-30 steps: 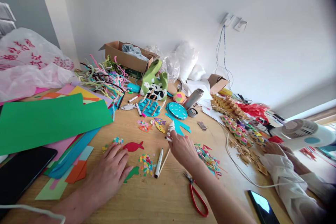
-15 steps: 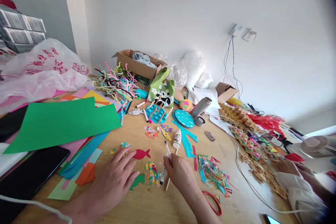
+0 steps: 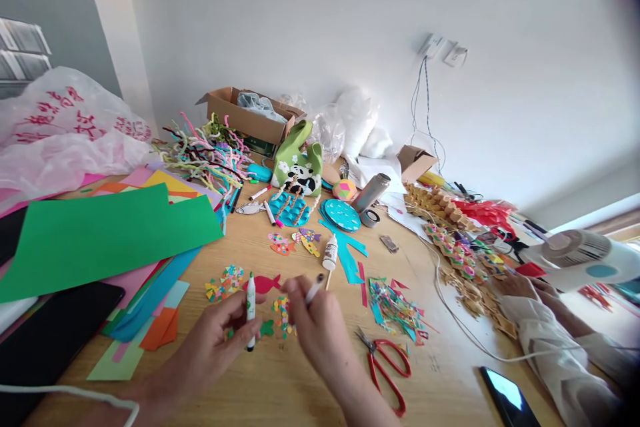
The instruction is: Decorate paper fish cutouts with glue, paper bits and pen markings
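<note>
My left hand [image 3: 225,330] holds a white marker [image 3: 251,313] upright between thumb and fingers, its green tip up. My right hand [image 3: 317,320] is closed around a slim pale pen [image 3: 315,288] whose dark end points up and away. Between and beyond my hands lies a red paper fish [image 3: 265,283]. A green paper cut-out [image 3: 267,328] is partly hidden behind my left hand. Small coloured paper bits [image 3: 227,280] lie left of the red fish, and more dots [image 3: 281,313] sit beside my right hand. A white glue bottle [image 3: 331,253] stands beyond my right hand, a thin wooden stick [image 3: 329,280] near it.
Red-handled scissors [image 3: 385,360] and paper scraps [image 3: 397,307] lie at the right, with a phone [image 3: 507,395] nearer the edge. Green paper sheets [image 3: 110,233] cover the left. Another person's hands [image 3: 520,287] rest at far right near a white cable [image 3: 453,317] and fan [image 3: 590,260].
My left hand has lifted off the table and now holds the white marker, which lay by my right hand. My right hand's pen has tilted. The view has swung right.
</note>
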`<state>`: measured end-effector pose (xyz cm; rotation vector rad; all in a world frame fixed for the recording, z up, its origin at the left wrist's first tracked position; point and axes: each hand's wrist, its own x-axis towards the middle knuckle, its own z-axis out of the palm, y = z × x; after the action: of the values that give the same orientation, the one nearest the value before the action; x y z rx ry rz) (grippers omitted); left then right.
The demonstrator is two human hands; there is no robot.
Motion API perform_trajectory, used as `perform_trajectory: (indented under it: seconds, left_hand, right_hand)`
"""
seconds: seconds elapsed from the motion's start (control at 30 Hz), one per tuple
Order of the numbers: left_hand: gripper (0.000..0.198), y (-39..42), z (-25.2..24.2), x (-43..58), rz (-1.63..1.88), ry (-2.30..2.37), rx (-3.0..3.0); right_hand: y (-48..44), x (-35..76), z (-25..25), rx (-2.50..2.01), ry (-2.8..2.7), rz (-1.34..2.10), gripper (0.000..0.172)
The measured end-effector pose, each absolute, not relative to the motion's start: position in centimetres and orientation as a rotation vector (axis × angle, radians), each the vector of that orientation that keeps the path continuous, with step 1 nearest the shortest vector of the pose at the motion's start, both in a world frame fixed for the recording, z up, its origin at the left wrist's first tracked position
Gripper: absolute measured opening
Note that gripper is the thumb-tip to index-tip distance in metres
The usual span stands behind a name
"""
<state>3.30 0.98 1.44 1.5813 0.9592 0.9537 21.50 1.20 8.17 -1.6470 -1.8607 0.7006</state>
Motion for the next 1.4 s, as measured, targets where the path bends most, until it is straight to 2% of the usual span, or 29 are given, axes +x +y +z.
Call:
perform_trajectory:
  seconds: [0.07,0.2,0.47,0.57,0.63,0.77,0.87,1.13,1.27,1.4]
  left_hand:
    - [0.031,0.5,1.8,3.2,1.016,1.031,1.627]
    - [0.028,-0.3,2.2,3.4,1.019,1.033,1.746]
    - [0.022,0.8,2.1,2.9,1.098,1.176,1.966]
    - [0.020,0.4,2.0,2.8,1.164,1.159,2.095]
    - [0.027,-0.1,2.3,2.8,1.204,1.047,2.412]
    - [0.032,-1.0,3.1,2.8,1.117,0.873,2.652]
    - [0.029,-1.3,3.3,2.8,1.120,0.831,2.674]
    - [0.019,-1.0,2.8,2.8,1.240,0.929,2.508]
    - [0.008,-0.4,2.3,2.4,1.336,1.096,2.348]
    - [0.013,-0.6,2.0,1.7,1.457,1.171,2.222]
  right_hand:
    - [3.5,22.9,8.6,-1.704,-1.849,0.438,0.050]
    - [10.0,23.7,7.5,-1.879,-2.100,0.127,0.027]
    - [17.4,20.9,3.4,-2.012,-2.097,0.109,0.028]
    - [17.6,20.6,3.4,-1.991,-2.073,0.106,0.026]
    - [17.6,20.7,3.7,-1.965,-2.059,0.117,0.024]
    - [17.5,20.4,4.6,-1.880,-2.053,0.195,0.019]
    - [17.1,20.0,5.4,-1.770,-2.077,0.303,0.018]
    - [14.5,23.4,9.1,-1.567,-1.972,0.495,0.036]
    - [12.0,27.6,11.7,-1.480,-1.629,0.480,0.033]
    - [8.2,30.4,12.7,-1.540,-1.565,0.459,0.033]
